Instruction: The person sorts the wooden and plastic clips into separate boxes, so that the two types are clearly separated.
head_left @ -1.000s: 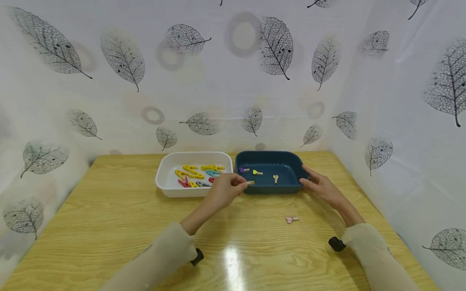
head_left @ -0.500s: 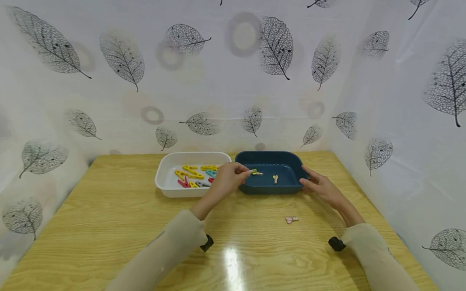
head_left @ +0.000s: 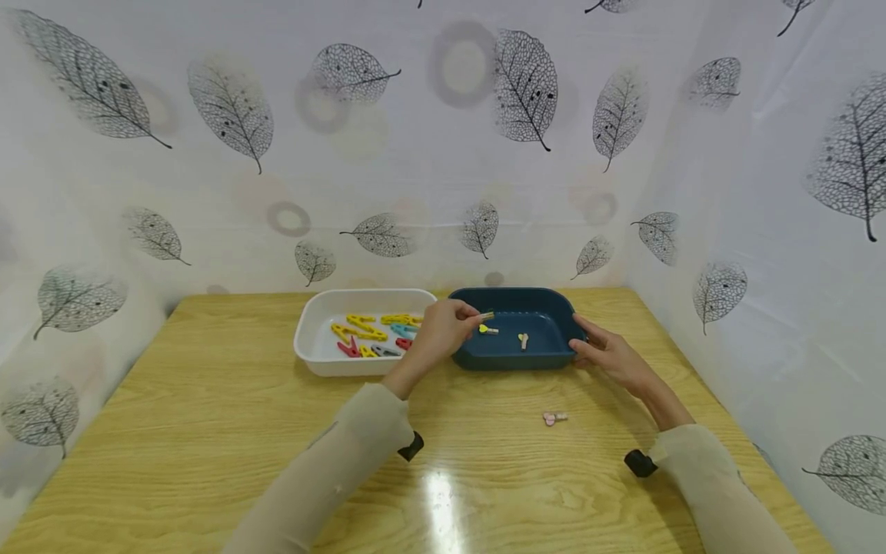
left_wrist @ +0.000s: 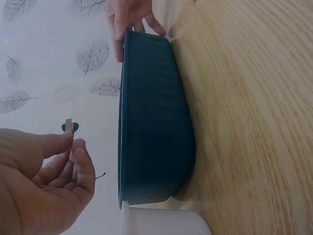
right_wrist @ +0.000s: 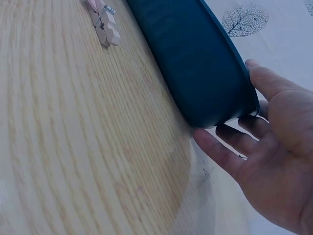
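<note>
My left hand [head_left: 443,331] pinches a small wooden clothespin [left_wrist: 68,126] with a dark green heart between thumb and forefinger. In the head view it is over the left part of the dark blue bin [head_left: 515,360]. My right hand [head_left: 616,360] holds the bin's right end, the thumb at the rim and the fingers against the end wall. Inside the bin lie a clothespin with a yellow heart [head_left: 487,330] and a paler clothespin [head_left: 523,341]. A pink-heart clothespin [head_left: 554,418] lies on the table before the bin. My left hand covers the bin's left side.
A white bin [head_left: 314,368] stands left of the dark blue one, close against it. Several larger plastic clothespins, yellow, red, blue and grey, lie in it. Behind the wooden table [head_left: 208,431] hangs a leaf-patterned sheet [head_left: 415,154].
My left hand has moved up and slightly right, carrying the pinched clothespin farther over the bin. It now hides the purple clothespin seen earlier. My right hand has stayed put.
</note>
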The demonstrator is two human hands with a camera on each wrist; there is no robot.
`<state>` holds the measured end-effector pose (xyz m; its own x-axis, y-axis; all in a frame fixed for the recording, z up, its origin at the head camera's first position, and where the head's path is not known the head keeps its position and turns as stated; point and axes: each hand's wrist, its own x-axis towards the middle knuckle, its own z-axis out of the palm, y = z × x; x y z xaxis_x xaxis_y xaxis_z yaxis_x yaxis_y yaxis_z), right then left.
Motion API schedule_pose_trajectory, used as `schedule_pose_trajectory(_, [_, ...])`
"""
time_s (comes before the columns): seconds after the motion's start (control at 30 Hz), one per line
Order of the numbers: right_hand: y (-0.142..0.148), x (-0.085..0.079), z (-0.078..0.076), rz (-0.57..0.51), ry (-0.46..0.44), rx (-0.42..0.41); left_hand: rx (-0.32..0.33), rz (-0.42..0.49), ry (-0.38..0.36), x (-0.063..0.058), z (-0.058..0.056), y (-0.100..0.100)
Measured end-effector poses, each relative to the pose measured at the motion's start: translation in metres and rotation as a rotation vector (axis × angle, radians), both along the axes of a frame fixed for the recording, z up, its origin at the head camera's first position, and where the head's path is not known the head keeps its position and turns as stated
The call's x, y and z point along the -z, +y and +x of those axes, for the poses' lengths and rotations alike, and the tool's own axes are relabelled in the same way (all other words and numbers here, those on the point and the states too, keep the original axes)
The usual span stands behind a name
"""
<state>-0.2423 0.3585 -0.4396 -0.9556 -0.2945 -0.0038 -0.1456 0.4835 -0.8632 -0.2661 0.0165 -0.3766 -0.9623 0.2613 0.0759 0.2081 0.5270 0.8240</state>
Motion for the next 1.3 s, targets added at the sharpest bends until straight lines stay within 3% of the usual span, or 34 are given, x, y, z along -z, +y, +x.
schedule_pose_trajectory(0.3, [0.000, 0.001, -0.001, -0.022, -0.003, -0.005, 0.009, 0.009, 0.008, 0.006, -0.010, 0.011])
schedule_pose_trajectory(0.57, [0.000, 0.001, -0.002, -0.030, -0.009, -0.003, -0.030, 0.009, 0.022, 0.013, -0.018, 0.021])
schedule_pose_trajectory(0.83, [0.001, 0.002, -0.002, -0.037, -0.010, 0.008, -0.056, 0.043, -0.009, 0.015, -0.023, 0.029])
schedule_pose_trajectory(1.3, [0.000, 0.002, -0.001, -0.034, -0.004, 0.012, -0.073, 0.030, 0.002, 0.019, -0.029, 0.034])
